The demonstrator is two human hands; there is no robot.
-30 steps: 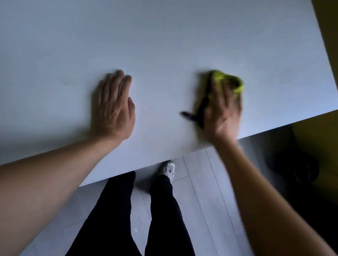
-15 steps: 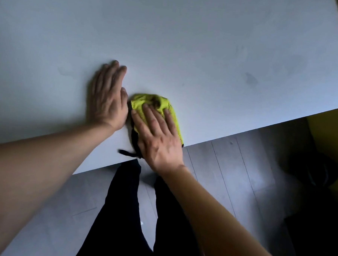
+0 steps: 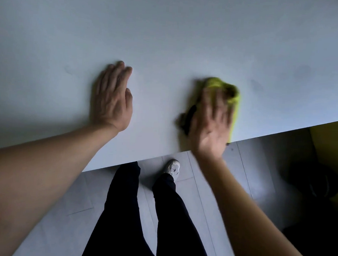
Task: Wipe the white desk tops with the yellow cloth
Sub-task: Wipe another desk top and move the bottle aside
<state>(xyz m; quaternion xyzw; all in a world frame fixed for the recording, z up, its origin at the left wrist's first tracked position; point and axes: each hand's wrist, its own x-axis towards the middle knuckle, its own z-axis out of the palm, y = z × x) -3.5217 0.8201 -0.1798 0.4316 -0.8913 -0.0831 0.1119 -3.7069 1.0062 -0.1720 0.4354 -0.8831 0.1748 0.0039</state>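
Left hand (image 3: 112, 97) lies flat, fingers straight, on the white worktop (image 3: 169, 39). Right hand (image 3: 211, 120), blurred, fingers extended, presses the yellow cloth (image 3: 223, 87) at the near worktop edge.

No text, label, brand, number or sign could be read anywhere in the view.
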